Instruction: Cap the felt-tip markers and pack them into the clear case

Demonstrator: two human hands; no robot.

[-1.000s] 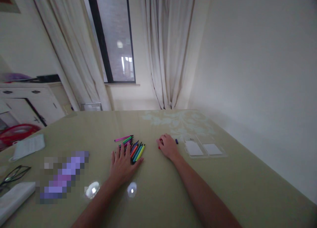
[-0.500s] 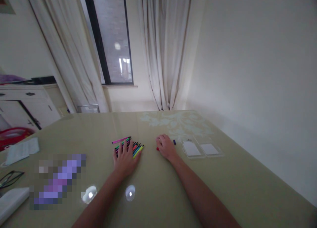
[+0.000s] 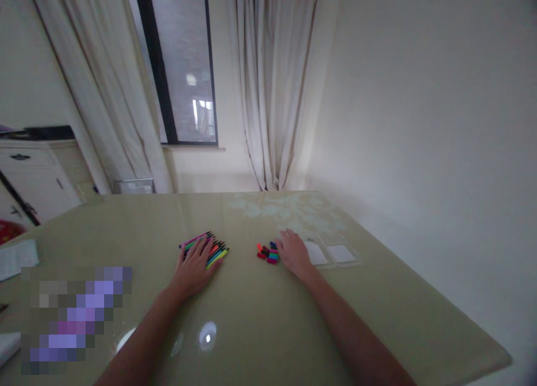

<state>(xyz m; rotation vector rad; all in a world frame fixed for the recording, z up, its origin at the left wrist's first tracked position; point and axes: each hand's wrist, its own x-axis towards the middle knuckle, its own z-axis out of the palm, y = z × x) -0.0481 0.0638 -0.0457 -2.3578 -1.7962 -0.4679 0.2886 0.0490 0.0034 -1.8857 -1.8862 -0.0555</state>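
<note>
My left hand (image 3: 193, 267) lies with its fingers spread over several uncapped coloured marker pens (image 3: 217, 254). The pens sit side by side, dark tips pointing away to the right; part of the bundle is hidden under the fingers. To the right, a small cluster of coloured pen caps (image 3: 268, 253) rests on the table. My right hand (image 3: 295, 252) is at the right side of that cluster, palm down, fingers stretched forward and holding nothing I can see. Just beyond it lies an open clear plastic case (image 3: 356, 258) with white inserts.
The table (image 3: 251, 319) is glossy and reflects light. At left are a pixelated purple object (image 3: 84, 313), a pale blue face mask (image 3: 19, 259) and the corner of a white object (image 3: 8, 344). A wall (image 3: 440, 151) borders the right side; curtains (image 3: 268, 84) hang behind.
My right hand has shifted right, uncovering the pen caps it covered before. The outlying pink pen now lies against the other pens under my left hand. The view has turned slightly right.
</note>
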